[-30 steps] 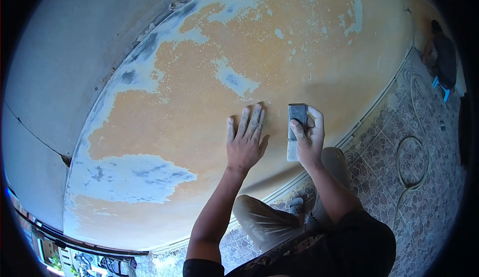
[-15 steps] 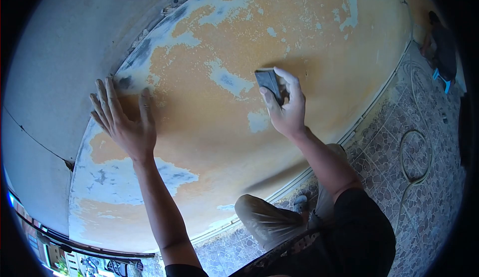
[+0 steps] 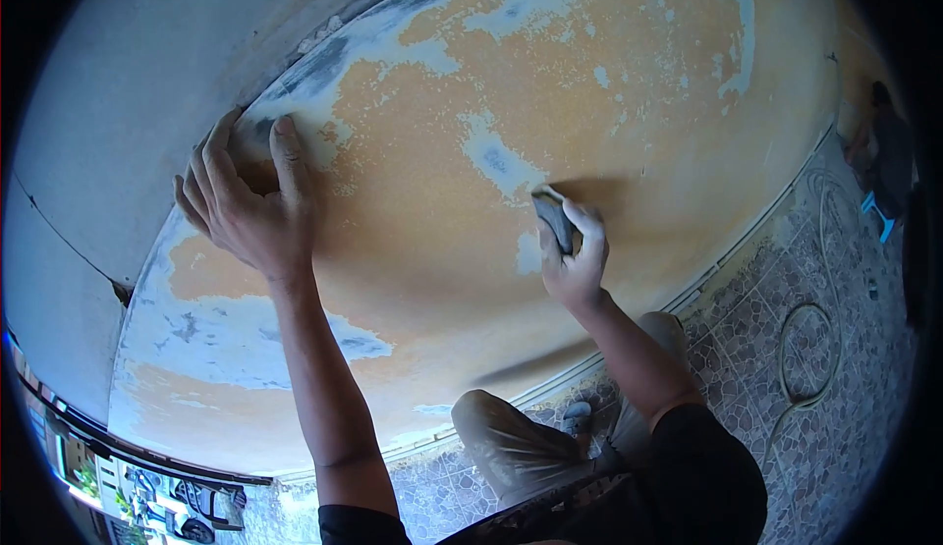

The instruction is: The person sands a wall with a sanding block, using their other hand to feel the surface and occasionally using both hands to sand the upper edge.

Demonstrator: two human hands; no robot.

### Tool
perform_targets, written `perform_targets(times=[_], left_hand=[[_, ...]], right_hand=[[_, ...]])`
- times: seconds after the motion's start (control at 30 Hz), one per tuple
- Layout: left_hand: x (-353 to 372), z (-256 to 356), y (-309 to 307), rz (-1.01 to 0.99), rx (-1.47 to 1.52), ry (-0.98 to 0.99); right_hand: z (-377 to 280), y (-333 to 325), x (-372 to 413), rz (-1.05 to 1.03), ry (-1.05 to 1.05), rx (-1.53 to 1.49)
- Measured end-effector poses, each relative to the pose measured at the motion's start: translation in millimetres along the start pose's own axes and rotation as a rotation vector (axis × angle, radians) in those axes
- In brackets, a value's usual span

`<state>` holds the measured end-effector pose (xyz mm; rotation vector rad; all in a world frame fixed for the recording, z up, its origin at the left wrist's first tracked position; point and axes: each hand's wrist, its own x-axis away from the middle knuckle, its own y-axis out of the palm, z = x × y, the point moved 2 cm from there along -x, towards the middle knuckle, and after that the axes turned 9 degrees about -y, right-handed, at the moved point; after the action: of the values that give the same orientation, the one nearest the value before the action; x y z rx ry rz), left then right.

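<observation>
A wall (image 3: pixel 413 201) fills the middle of the head view, its orange-tan paint worn through to pale blue-white patches. My right hand (image 3: pixel 578 260) grips a dark grey sanding block (image 3: pixel 555 219) between thumb and fingers, against the wall just below a bare patch (image 3: pixel 496 157). The block's face toward the wall is hidden. My left hand (image 3: pixel 250 196) rests on the wall farther left, thumb apart and fingers bent around its edge beside a grey-stained area. Nothing shows in that hand.
Patterned tile floor (image 3: pixel 747 378) runs along the wall's base, with a coiled hose (image 3: pixel 810 354) on it. Another person (image 3: pixel 892 147) is at the far right near a light-blue stool (image 3: pixel 877 216). A motorcycle (image 3: pixel 177 506) stands at lower left. My bent knee (image 3: pixel 491 427) is near the wall.
My right hand has moved down the wall with the sanding block. The left hand stays at the wall's edge, its fingers more bent. The whole view has shifted slightly.
</observation>
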<state>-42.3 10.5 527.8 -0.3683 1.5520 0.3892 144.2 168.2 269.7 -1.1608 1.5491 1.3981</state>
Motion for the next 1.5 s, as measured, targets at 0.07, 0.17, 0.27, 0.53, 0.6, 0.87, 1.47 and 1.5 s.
perform_targets(times=[0.07,0.17,0.27,0.53,0.6,0.87,1.47,1.5], left_hand=[[0,4,0,0.032,0.016,0.048],[-2,2,-3,0.013,0.061,0.055],[-1,-4,-3,0.008,0.113,0.031],[0,13,-1,0.083,0.11,-0.102],[2,9,6,0.156,0.174,-0.071],[5,5,0,0.14,0.189,-0.045],[5,7,6,0.225,0.263,-0.051],[5,6,6,0.185,0.207,-0.058]], right_hand=[[-10,29,-65,-0.003,-0.034,-0.005],[-26,51,-110,-0.161,-0.115,-0.023],[-16,30,-68,-0.156,-0.198,0.038],[3,-13,-40,-0.335,-0.279,0.166],[-11,15,-83,-0.375,-0.31,0.125],[13,-32,-7,-0.446,-0.479,0.291],[-9,5,-50,-0.395,-0.326,0.143],[-15,16,-65,-0.401,-0.328,0.153]])
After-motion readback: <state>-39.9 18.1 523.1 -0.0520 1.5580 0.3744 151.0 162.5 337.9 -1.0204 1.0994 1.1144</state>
